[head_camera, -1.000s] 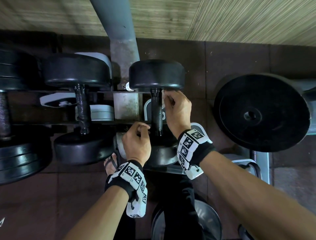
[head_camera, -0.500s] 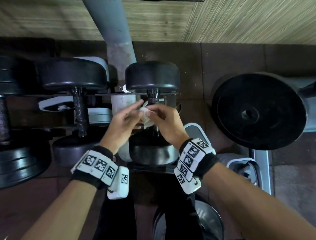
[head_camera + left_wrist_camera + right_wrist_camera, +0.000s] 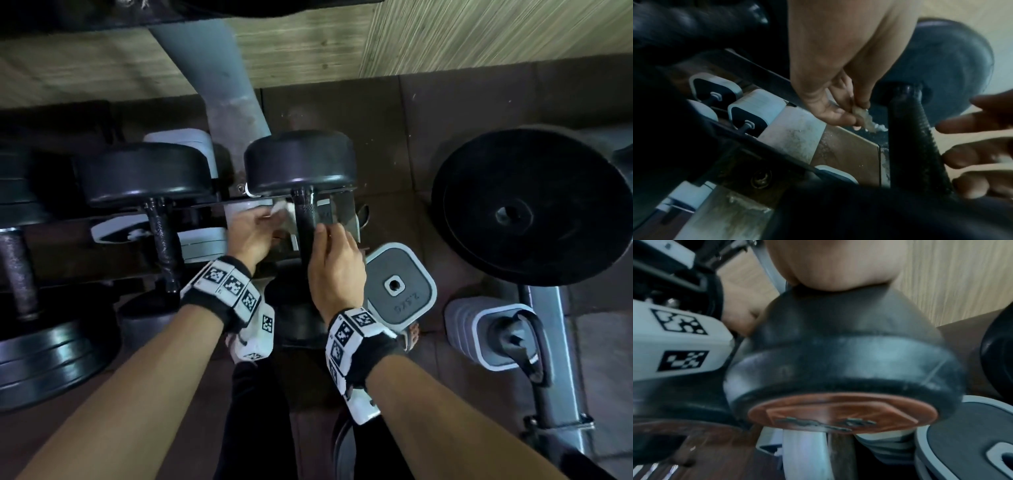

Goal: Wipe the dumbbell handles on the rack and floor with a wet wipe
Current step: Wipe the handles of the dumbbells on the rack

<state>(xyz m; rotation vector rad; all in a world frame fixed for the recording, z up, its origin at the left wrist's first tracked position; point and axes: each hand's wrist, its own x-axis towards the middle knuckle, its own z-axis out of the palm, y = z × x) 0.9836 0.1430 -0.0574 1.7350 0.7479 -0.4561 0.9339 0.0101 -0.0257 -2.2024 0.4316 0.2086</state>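
Note:
A black dumbbell lies on the rack, far head (image 3: 298,161) by the wall and near head (image 3: 838,361) under my wrists. Its knurled handle (image 3: 308,219) runs between my hands. My left hand (image 3: 274,214) is just left of the handle and pinches a small crumpled white wet wipe (image 3: 281,206) between thumb and fingers (image 3: 838,113); the wipe (image 3: 865,120) hangs close to the bar (image 3: 914,138) without clearly touching it. My right hand (image 3: 325,233) is at the handle's right side. Its fingers (image 3: 966,128) are extended, the tips touching the bar, holding nothing.
A second dumbbell (image 3: 161,236) sits on the rack to the left, with stacked plates (image 3: 41,353) beyond it. A large black plate (image 3: 513,212) leans at the right. Grey square weights (image 3: 397,291) and a handled weight (image 3: 496,335) lie on the floor. A grey post (image 3: 212,68) rises behind.
The wipe went from my right hand to my left. The left hand rose from the lower handle to its left side; the right hand let go and dropped to the right side.

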